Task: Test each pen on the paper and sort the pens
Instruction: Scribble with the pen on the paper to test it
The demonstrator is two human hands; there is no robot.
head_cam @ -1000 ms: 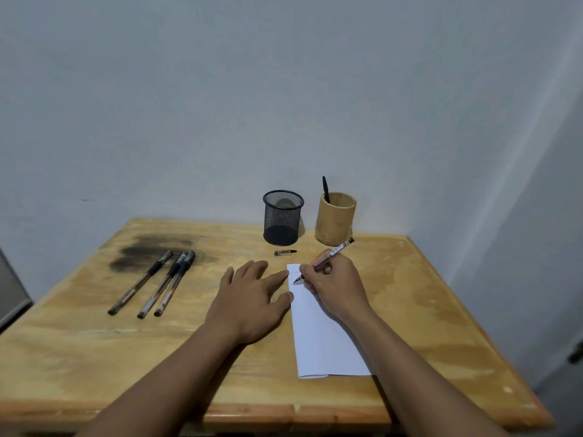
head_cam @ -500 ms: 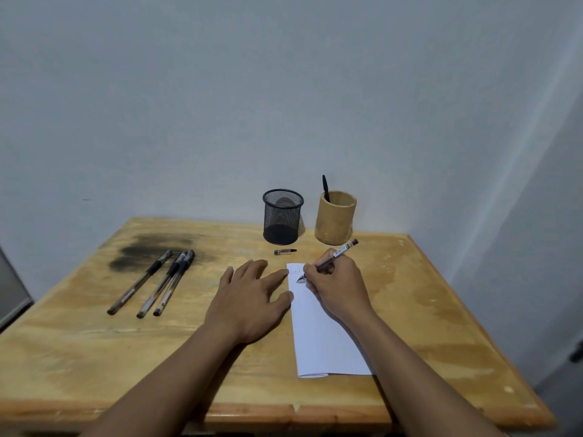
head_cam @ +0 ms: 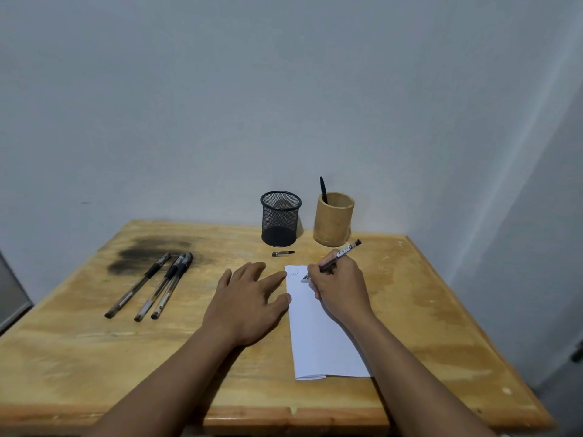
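your right hand (head_cam: 342, 288) pinches the gel pen (head_cam: 339, 255) low on its barrel, and the tip touches the folded paper (head_cam: 318, 335) at the sheet's 12 o'clock end. the pen looks light, stiff and smooth, so that low hold near the tip suits it, while the thin sheet would likely slide without your left hand (head_cam: 249, 298) lying flat, fingers spread, on its 9 o'clock edge. the pen's long axis is tilted, tip down toward 8 o'clock and back end up toward 2 o'clock, near the bamboo cup (head_cam: 333, 220).
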